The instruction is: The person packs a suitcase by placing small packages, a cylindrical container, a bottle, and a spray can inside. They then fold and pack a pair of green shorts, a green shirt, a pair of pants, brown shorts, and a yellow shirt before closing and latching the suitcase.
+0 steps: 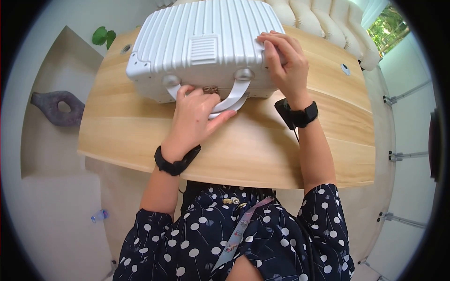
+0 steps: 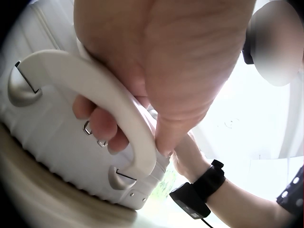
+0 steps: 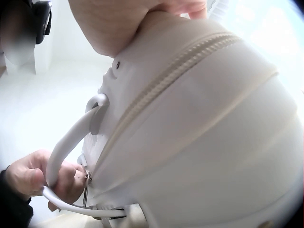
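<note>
A white ribbed hard-shell suitcase (image 1: 173, 35) lies on a wooden table (image 1: 262, 154), its handle side facing me. My left hand (image 1: 194, 114) grips the white carrying handles (image 1: 236, 93). In the left wrist view, its fingertips (image 2: 103, 124) curl through the handle loop, close to the metal zipper pulls (image 2: 87, 127). The thumb lies on the outer side of the handle. My right hand (image 1: 289, 61) rests on the suitcase's right front corner, thumb and fingers lying over the edge. A zipper (image 3: 175, 66) runs round the case's side in the right wrist view.
A cream padded sofa (image 1: 323, 18) stands behind the table. At the left, a dark ring-shaped sculpture (image 1: 58, 108) sits in a wall niche, and a plastic bottle (image 1: 99, 216) lies lower down. White panels with metal poles (image 1: 408, 155) stand at the right.
</note>
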Tool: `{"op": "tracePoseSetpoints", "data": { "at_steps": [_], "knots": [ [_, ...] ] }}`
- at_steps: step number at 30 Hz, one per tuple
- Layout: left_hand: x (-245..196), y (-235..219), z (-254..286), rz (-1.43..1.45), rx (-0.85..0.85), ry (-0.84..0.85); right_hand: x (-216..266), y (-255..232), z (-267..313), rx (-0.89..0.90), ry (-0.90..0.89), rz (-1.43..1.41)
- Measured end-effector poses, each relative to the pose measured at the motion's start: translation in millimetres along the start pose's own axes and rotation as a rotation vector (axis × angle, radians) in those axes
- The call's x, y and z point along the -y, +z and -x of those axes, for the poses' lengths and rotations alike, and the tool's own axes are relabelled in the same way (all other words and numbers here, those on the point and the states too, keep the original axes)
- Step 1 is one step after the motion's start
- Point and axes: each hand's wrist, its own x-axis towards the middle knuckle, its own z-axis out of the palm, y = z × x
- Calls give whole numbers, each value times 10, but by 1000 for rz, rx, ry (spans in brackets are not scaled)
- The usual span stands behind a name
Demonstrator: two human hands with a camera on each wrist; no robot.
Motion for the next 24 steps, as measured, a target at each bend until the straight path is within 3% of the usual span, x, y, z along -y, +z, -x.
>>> {"op": "tracePoseSetpoints", "data": {
  "at_steps": [5,14,18,24],
  "knots": [
    [41,-101,42,250,-9,-54,46,22,2,37,31,-25],
    [69,-242,136,449,-61,-135,9,39,-25,64,19,-37],
    [80,-239,223,446,-73,-135,56,17,-17,117,83,-61],
    [94,-223,213,409,-41,-157,-10,81,-3,69,36,-51]
  ]
}}
